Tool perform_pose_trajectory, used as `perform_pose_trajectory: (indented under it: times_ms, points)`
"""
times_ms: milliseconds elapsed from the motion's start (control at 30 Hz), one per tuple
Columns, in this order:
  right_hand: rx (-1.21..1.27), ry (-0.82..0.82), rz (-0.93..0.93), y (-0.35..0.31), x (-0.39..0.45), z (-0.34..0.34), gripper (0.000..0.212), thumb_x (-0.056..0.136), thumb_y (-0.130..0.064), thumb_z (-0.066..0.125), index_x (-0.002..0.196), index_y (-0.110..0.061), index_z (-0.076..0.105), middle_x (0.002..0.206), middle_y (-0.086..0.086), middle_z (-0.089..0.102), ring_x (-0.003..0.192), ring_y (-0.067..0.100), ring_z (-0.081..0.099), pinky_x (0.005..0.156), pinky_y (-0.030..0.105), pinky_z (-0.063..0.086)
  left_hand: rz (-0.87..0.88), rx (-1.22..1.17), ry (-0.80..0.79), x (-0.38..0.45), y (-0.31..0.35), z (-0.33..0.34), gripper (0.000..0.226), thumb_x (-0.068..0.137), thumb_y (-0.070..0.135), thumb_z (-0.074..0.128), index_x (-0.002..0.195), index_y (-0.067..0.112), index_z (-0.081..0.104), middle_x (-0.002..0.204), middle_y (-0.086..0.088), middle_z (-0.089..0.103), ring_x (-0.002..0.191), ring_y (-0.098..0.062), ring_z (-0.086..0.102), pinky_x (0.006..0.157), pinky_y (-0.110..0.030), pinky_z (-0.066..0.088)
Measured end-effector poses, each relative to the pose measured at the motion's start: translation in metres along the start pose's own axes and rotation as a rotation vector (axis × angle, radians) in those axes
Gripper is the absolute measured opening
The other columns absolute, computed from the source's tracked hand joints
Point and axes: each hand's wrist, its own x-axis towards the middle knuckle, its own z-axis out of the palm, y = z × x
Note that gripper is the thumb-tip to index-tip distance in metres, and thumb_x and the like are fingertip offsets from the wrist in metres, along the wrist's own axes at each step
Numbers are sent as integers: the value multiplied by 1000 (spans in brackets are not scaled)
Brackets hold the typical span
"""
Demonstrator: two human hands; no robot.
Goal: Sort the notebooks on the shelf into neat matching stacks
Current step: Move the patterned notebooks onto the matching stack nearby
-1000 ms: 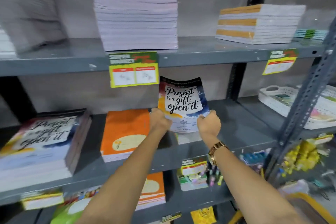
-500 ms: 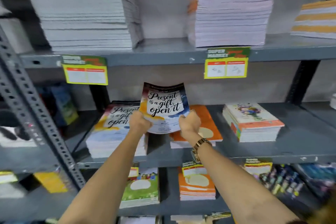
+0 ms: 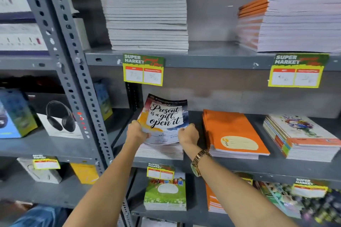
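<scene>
The "Present is a gift, open it" notebook (image 3: 164, 119) is held tilted, its top edge raised toward the back of the middle shelf (image 3: 239, 167) and its lower edge just above a low stack of notebooks (image 3: 160, 151) at the left end of that shelf. The left hand (image 3: 136, 131) is clamped on the notebook's lower left edge, and the right hand (image 3: 188, 133), with a gold wristwatch (image 3: 198, 162) on its wrist, is closed on the lower right corner. Just to the right of the stack lies a pile of orange notebooks (image 3: 232, 134), and beyond it a pile of floral-covered notebooks (image 3: 299, 136), near but apart. On the shelf above stand a tall white stack (image 3: 145, 11) and an orange-spined stack (image 3: 287, 22); yellow price tags (image 3: 143, 69) hang from its front edge. Below, a green-covered pile (image 3: 165, 193) sits on the lower shelf. Left of the perforated upright (image 3: 73, 86), a boxed pair of headphones (image 3: 59, 116) rests on a neighbouring rack.
</scene>
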Motion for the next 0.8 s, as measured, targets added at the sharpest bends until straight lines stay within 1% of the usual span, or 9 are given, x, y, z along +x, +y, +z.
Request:
perform_pose_trajectory:
  times_ms: [133,233,300,400,500,567,667,700,800]
  points:
    - [-45,-29,-8,5,6,11,33,92,-18,57,117,3,51,123,20,61,112,34,59,88,36,50,2,51,3,6,-12,2,58,84,21,71,126,-5,41,131,-24,48,118,-37,51,95,-40,44]
    - [-176,-71,-70,10,12,10,40,89,-30,62,116,-2,53,121,16,61,108,32,61,83,36,52,39,82,25,9,-22,5,57,88,29,63,131,-1,40,134,-25,43,116,-39,51,97,-43,44]
    - [-281,-60,-135,13,11,9,45,86,-37,64,117,-6,52,123,14,57,108,31,60,80,35,53,58,187,55,11,-29,6,56,90,37,58,132,3,43,135,-22,44,118,-37,50,98,-46,44]
    - [-359,27,-374,24,5,8,44,88,-34,61,123,-10,49,126,10,49,113,26,52,82,35,52,209,361,148,11,-38,6,41,93,37,54,121,7,58,134,-12,51,125,-30,44,99,-46,39]
    - [-443,1,-708,38,0,10,37,95,-24,49,129,-9,48,130,9,51,116,25,50,94,34,48,426,285,111,12,-49,13,30,95,23,52,115,5,65,127,-12,60,117,-31,53,96,-40,45]
    - [-452,-75,-800,44,-3,11,41,95,-25,46,133,-7,47,136,9,50,122,25,48,103,35,42,480,217,80,7,-57,15,33,96,23,48,121,5,62,132,-13,58,121,-31,52,100,-39,46]
    - [-520,-169,-872,49,-1,10,53,95,-39,38,138,-8,43,144,9,45,133,24,39,114,34,28,544,255,58,1,-65,15,58,89,43,33,126,5,57,137,-17,54,129,-33,47,107,-42,40]
    - [-551,-200,-889,51,0,10,51,96,-38,40,139,-9,41,146,8,43,136,23,37,116,32,24,546,285,43,-1,-67,15,65,86,47,28,130,7,54,140,-17,51,133,-32,42,110,-43,36]
    - [-586,-241,-929,55,5,10,45,99,-27,41,141,-11,38,149,6,39,140,20,31,118,29,18,528,336,11,1,-74,18,64,86,44,33,140,11,42,149,-14,39,143,-30,27,118,-43,23]
